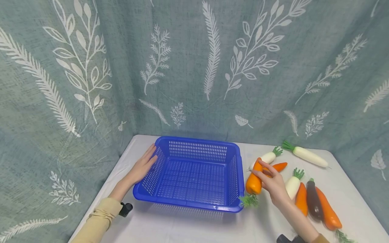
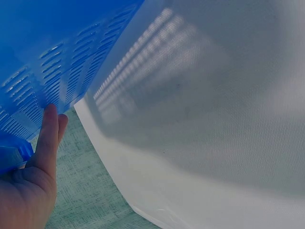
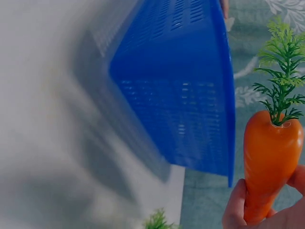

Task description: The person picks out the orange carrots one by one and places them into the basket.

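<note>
A blue plastic basket with slotted walls stands on the white table; its inside shows no contents. My left hand rests against the basket's left rim with fingers fairly straight. In the left wrist view, fingers touch the slotted outer wall. Just beyond the basket's right side, my right hand grips an orange carrot near its narrow end. The carrot's leafy green top points toward the basket's front right corner. Seen from the right wrist, the carrot is held between thumb and fingers, off the table.
White radishes lie at the back right, one partly behind the held carrot. Another white radish, a dark eggplant and more carrots lie right of my forearm. A patterned green curtain hangs behind the table.
</note>
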The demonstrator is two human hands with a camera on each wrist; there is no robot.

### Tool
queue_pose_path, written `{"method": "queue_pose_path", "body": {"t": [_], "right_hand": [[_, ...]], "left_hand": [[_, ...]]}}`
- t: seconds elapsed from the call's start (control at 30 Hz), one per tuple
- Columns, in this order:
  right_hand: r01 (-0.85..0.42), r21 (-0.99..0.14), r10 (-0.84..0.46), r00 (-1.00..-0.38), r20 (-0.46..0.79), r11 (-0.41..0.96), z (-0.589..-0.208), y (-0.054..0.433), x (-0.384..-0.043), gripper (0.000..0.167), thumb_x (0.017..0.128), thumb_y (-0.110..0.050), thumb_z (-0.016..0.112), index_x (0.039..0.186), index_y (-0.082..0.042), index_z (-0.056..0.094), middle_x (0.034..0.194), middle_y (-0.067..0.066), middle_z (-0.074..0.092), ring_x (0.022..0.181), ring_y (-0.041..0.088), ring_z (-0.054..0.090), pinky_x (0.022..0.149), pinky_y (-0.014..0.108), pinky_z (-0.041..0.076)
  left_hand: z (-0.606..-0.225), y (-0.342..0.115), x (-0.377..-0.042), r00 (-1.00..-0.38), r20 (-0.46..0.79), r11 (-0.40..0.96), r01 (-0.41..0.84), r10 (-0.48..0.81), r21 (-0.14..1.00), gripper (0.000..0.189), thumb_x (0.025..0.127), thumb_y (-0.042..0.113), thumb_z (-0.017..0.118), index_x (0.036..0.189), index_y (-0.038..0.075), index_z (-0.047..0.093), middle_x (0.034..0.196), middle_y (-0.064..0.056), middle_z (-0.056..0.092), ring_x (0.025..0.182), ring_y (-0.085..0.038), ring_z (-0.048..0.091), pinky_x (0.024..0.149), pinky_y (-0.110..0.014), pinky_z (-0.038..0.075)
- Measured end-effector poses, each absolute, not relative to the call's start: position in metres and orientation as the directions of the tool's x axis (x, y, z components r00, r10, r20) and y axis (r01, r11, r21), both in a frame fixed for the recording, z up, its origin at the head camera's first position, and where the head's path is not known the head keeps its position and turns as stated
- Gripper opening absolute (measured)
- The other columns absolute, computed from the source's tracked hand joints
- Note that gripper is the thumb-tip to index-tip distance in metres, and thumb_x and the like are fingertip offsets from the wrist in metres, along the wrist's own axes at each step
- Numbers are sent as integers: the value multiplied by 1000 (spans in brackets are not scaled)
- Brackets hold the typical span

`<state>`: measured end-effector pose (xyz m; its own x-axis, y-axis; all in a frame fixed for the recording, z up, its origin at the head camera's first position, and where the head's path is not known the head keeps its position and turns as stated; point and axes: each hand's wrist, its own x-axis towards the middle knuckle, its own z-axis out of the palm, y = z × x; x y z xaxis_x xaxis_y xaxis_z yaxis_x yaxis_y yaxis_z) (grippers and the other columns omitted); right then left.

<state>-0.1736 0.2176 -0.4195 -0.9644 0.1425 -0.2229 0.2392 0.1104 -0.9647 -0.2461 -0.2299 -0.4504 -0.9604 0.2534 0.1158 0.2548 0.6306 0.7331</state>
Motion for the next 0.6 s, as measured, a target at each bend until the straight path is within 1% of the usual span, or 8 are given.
{"method": "queue_pose_path", "body": {"t": [0.17,0.43,0.6], "right_hand": [[220,-972,150,-967,-206,85,-417,208,-176,60,97,-17,61,150,-5,36,139,22,31,112,23,41,73,13,50],[223,-973,133,-968,-214,57,-413,195,-179,60,97,-19,63,150,-8,38,139,21,36,105,19,48,75,13,50],[206,-978,128,-971,-203,11,-410,188,-183,58,97,-15,61,150,-8,38,136,20,36,104,18,47,76,14,52]], "left_hand": [[-450,-230,-246,-960,120,628,258,254,734,58,108,26,32,151,-9,18,160,-24,10,146,-42,10,117,-57,11],[-450,-230,-246,-959,122,626,261,256,735,57,108,25,32,151,-9,18,160,-25,10,145,-42,10,116,-58,11],[-449,-229,-246,-960,117,628,255,253,735,57,108,25,32,151,-9,18,160,-25,10,145,-42,9,116,-58,11]]}}
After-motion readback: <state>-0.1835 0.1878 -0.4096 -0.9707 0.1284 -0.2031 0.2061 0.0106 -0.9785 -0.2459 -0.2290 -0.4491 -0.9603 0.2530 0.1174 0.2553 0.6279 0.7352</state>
